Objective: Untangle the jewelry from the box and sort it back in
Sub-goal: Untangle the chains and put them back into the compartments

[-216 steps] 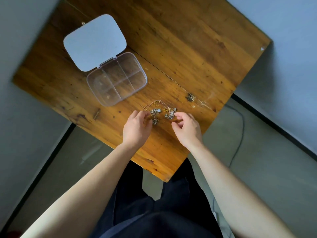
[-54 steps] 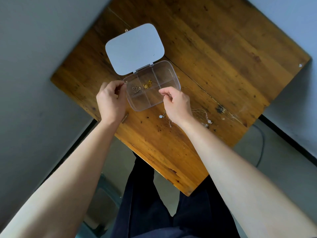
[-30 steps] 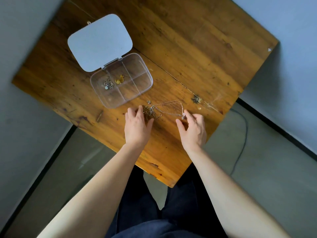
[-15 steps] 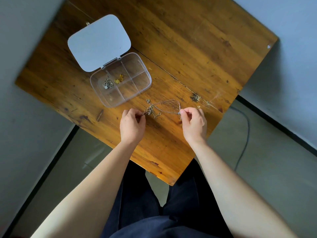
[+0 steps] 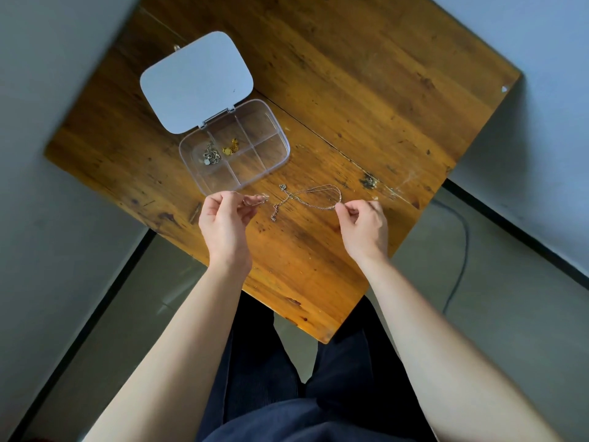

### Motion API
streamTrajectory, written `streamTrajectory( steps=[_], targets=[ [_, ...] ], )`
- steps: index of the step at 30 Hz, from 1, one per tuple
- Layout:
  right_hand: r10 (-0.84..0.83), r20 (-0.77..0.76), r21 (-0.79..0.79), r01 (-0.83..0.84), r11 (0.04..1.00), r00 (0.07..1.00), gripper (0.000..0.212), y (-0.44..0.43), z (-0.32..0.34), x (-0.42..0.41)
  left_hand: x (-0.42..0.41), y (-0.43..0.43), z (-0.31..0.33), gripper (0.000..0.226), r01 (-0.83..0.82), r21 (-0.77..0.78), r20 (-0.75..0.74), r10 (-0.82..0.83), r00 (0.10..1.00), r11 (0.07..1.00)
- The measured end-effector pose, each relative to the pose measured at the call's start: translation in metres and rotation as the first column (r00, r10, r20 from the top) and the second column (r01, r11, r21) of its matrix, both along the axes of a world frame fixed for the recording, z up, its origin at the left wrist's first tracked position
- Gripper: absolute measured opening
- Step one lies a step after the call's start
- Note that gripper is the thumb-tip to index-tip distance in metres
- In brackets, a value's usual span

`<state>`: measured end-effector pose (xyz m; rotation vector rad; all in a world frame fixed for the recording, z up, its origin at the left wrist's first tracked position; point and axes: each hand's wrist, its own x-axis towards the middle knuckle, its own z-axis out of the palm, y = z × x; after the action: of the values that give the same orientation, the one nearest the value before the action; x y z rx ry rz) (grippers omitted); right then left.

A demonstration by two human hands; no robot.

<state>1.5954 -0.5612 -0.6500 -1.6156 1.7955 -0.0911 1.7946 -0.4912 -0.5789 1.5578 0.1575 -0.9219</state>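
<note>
A clear compartment box [image 5: 280, 129] lies open on the wooden table [image 5: 366, 90], its white lid [image 5: 196, 81] folded back. One compartment holds a silver piece [image 5: 212, 155], the one beside it a gold piece [image 5: 231, 149]. A thin chain [image 5: 314, 196] lies looped on the table in front of the box. My right hand [image 5: 363, 224] pinches the chain's right end. My left hand [image 5: 224, 221] pinches a small silvery piece [image 5: 258, 200] just left of the chain, lifted slightly off the wood.
The table's near edge and corner [image 5: 322, 338] lie close to my lap. A dark knot mark [image 5: 367, 180] and scratches sit right of the chain. A black cable [image 5: 459, 250] runs over the floor at the right. Grey walls flank the table.
My hands have drawn apart. The left hand has pulled a small piece away to the left, and the chain has spread into an open loop held by the right hand.
</note>
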Motion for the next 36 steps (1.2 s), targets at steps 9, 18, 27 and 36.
streamTrajectory(
  steps=[9,18,27,36],
  targets=[
    [-0.400,0.616,0.094,0.441,0.893,0.679,0.021,-0.024,0.066,0.031,-0.004,0.008,-0.031,0.006,0.239,0.452,0.167,-0.344,0.924,0.859],
    [0.026,0.280,0.022,-0.034,0.999,0.960,0.036,-0.051,0.051,0.034,-0.005,0.026,-0.047,0.067,0.533,0.840,-0.062,-0.958,0.280,0.102],
    [0.098,0.201,0.092,-0.118,0.989,0.975,0.026,-0.046,0.045,0.022,0.004,0.016,-0.045,0.016,0.460,0.881,-0.113,-0.993,-0.014,-0.107],
    [0.080,0.451,-0.271,0.051,0.961,0.889,0.024,-0.054,0.082,0.029,0.005,0.020,-0.047,0.008,0.568,0.794,0.047,-0.954,0.297,0.216]
  ],
)
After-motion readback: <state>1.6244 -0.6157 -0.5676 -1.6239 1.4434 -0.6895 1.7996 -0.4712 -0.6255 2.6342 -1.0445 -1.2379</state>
